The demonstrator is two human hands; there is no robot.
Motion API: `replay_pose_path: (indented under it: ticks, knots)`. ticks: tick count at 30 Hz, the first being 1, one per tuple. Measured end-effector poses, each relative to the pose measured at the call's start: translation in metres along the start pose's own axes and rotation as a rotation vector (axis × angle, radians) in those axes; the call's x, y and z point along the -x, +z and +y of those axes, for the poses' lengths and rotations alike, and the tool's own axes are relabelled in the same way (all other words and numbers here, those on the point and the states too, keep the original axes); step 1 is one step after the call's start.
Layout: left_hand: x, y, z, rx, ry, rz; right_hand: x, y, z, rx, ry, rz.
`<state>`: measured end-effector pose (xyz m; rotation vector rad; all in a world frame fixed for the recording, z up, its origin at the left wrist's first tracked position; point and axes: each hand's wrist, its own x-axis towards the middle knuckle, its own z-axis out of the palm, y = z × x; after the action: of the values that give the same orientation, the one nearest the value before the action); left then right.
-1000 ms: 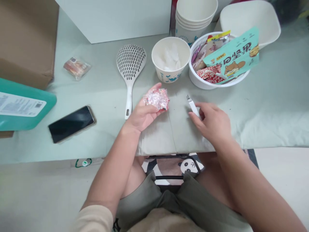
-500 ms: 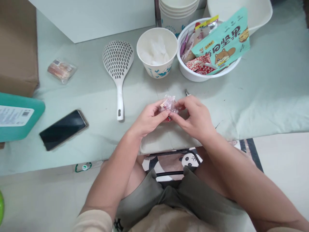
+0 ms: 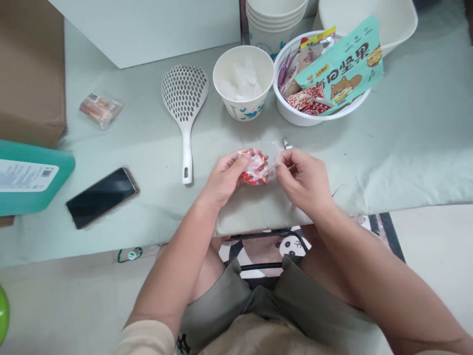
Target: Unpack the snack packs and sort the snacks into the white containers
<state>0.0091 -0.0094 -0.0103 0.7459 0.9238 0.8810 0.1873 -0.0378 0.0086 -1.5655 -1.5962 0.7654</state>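
A small red snack packet (image 3: 254, 170) with a clear plastic wrapper is held just above the table's front part. My left hand (image 3: 224, 180) is closed on its left side, thumb on top. With thumb and forefinger, my right hand (image 3: 305, 178) pinches the edge of the clear plastic, which is stretched out to the right of the red part. A small shiny metal object (image 3: 287, 143) lies just beyond my right hand, its near part hidden by the fingers. Above the hands stands a paper cup (image 3: 246, 106) with crumpled clear plastic inside.
A white slotted skimmer (image 3: 187, 148) lies left of the cup. A white bowl (image 3: 303, 117) of snack packets stands to the right, before stacked paper cups (image 3: 275, 29). On the left are a phone (image 3: 102, 197), a wrapped snack (image 3: 100, 109), a green container (image 3: 55, 185) and a cardboard box (image 3: 31, 74).
My right hand has moved a little to the right, drawing the clear plastic out from the packet. More of the red packet shows in my left hand. The view has shifted slightly.
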Motion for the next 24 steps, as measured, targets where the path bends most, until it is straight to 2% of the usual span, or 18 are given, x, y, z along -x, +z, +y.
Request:
replay_pose_path:
  ticks: [3,6,9,12,15,17,21,24]
  knots:
    - [-0.004,0.001,0.001,0.062,0.085,0.086,0.000,-0.001,-0.002,-0.021,0.051,0.045]
    - [-0.009,-0.003,0.001,0.063,0.173,0.174,0.003,-0.001,-0.004,-0.020,0.018,0.024]
    - [-0.015,-0.009,0.001,0.059,0.195,0.263,0.005,-0.001,-0.005,0.002,-0.073,-0.039]
    - [-0.016,-0.013,0.003,0.081,0.196,0.290,0.006,-0.003,-0.003,-0.001,-0.082,0.010]
    - [-0.011,-0.011,0.004,0.032,0.199,0.240,0.006,-0.004,0.003,-0.106,-0.054,0.075]
    - [-0.006,-0.007,0.003,-0.014,0.180,0.180,0.006,-0.002,0.007,-0.172,-0.058,0.029]
    - [0.000,-0.005,0.000,-0.050,0.109,0.046,0.007,0.005,0.007,-0.150,-0.074,-0.118]
    - [0.001,-0.008,0.000,-0.088,0.118,-0.031,0.008,0.006,0.005,-0.144,-0.071,-0.095]
